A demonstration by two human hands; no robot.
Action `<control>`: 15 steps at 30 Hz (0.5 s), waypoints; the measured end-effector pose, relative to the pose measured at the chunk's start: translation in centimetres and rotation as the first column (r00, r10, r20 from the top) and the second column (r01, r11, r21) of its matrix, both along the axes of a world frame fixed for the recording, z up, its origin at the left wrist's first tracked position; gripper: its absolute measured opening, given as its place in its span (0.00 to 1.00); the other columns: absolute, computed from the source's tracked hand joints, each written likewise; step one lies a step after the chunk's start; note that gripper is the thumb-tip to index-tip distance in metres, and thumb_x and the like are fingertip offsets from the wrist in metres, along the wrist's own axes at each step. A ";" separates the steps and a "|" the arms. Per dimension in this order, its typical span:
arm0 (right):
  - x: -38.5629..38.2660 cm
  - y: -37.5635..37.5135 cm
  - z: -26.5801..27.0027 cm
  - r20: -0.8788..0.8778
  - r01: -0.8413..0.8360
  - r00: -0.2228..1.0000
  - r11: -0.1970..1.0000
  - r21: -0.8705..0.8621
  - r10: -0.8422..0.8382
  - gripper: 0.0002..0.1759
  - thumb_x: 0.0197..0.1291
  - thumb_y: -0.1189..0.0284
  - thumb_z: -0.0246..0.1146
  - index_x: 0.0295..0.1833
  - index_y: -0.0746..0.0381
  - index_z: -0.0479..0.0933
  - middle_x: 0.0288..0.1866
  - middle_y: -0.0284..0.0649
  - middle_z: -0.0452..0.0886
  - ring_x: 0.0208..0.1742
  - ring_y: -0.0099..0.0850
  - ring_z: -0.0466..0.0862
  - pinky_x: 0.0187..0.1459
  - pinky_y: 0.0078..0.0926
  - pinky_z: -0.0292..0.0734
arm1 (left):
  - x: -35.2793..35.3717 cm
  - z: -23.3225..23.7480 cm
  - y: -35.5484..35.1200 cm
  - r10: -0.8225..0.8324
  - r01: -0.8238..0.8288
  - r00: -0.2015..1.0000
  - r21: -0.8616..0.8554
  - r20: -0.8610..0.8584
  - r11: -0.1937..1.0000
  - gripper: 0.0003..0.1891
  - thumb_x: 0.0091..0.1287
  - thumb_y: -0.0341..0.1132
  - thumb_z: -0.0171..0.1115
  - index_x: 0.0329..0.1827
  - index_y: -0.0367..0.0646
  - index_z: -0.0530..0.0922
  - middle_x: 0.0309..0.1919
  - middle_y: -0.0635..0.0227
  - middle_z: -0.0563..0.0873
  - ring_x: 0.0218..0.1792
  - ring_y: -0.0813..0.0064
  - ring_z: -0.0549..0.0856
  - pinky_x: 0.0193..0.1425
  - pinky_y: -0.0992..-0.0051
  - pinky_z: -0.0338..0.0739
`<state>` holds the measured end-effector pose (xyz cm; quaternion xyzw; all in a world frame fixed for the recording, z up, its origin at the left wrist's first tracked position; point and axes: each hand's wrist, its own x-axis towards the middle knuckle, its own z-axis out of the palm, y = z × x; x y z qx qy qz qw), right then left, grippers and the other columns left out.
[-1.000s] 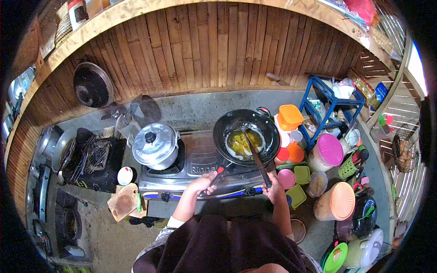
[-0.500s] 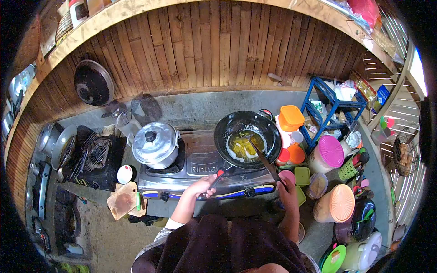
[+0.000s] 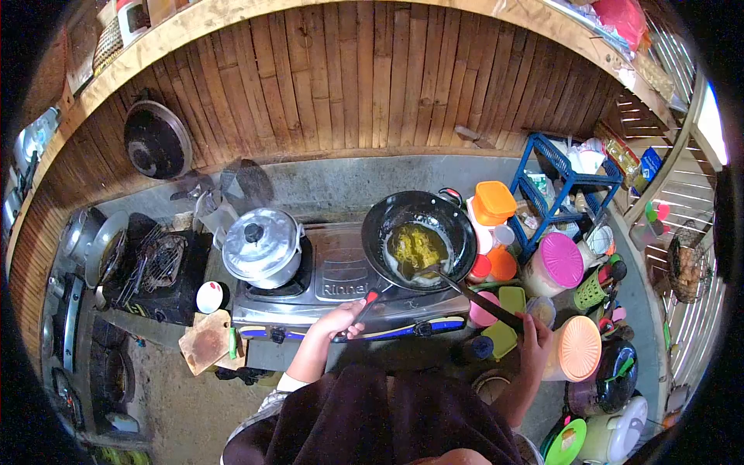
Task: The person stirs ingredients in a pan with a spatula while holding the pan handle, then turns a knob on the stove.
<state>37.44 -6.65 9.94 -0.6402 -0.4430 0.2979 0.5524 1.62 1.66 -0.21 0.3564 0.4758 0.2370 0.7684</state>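
Observation:
A black wok sits on the right side of the stove, holding yellow food in foamy liquid that looks like oil. My left hand is closed around the wok's red-and-black handle. In my right hand is the long dark handle of a spatula. The spatula's head dips into the wok near its front right edge, beside the food, and is partly hidden by the liquid.
A lidded aluminium pot stands on the left of the Rinnai stove. Right of the wok are an orange container, several lidded tubs and a blue rack. A cutting board lies left of the stove's front.
My right hand has moved right and slightly down with the spatula, whose head has gone from the food's middle to the wok's near side. My left hand keeps its grip.

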 end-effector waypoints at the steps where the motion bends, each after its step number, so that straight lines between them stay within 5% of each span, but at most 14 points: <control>1: 0.3 -0.1 0.0 -0.008 0.008 1.000 1.000 -0.006 -0.008 0.15 0.64 0.66 0.56 0.39 0.66 0.81 0.18 0.23 0.68 0.17 0.13 0.60 0.19 0.14 0.50 | -0.1 -0.2 0.1 0.000 0.000 1.000 0.001 0.000 1.000 0.16 0.73 0.50 0.38 0.45 0.47 0.68 0.16 0.76 0.66 0.12 0.87 0.61 0.13 0.84 0.56; 4: 0.4 0.2 -0.9 -0.049 0.021 0.999 1.000 -0.005 -0.021 0.14 0.64 0.66 0.56 0.40 0.67 0.81 0.20 0.24 0.70 0.19 0.13 0.61 0.20 0.15 0.52 | -0.2 -0.7 0.2 -0.010 0.010 1.000 -0.021 0.012 1.000 0.16 0.73 0.49 0.38 0.46 0.47 0.68 0.16 0.76 0.66 0.12 0.87 0.61 0.13 0.84 0.56; 6: 0.6 0.9 -2.2 -0.082 0.025 0.996 1.000 0.002 -0.024 0.15 0.64 0.66 0.56 0.40 0.67 0.81 0.20 0.25 0.70 0.18 0.13 0.61 0.20 0.15 0.52 | -0.1 -0.6 0.2 -0.009 0.009 1.000 -0.028 -0.011 1.000 0.18 0.74 0.49 0.37 0.56 0.50 0.69 0.15 0.77 0.65 0.12 0.88 0.61 0.14 0.85 0.56; 14: -0.9 4.3 -6.8 -0.104 -0.110 0.989 0.994 -0.009 0.108 0.12 0.63 0.69 0.57 0.46 0.65 0.79 0.20 0.28 0.72 0.18 0.14 0.67 0.19 0.14 0.59 | -0.1 -1.1 0.2 0.002 -0.002 1.000 -0.021 -0.016 1.000 0.18 0.73 0.50 0.38 0.53 0.50 0.68 0.15 0.77 0.65 0.12 0.88 0.61 0.13 0.85 0.56; 15: -0.8 4.9 -8.1 -0.015 -0.159 0.987 0.987 -0.028 0.158 0.13 0.62 0.69 0.59 0.48 0.65 0.77 0.28 0.32 0.75 0.22 0.18 0.69 0.24 0.18 0.64 | -0.1 -1.1 0.2 0.000 0.000 1.000 -0.015 -0.010 1.000 0.17 0.73 0.51 0.38 0.51 0.50 0.68 0.16 0.77 0.65 0.12 0.88 0.61 0.13 0.85 0.55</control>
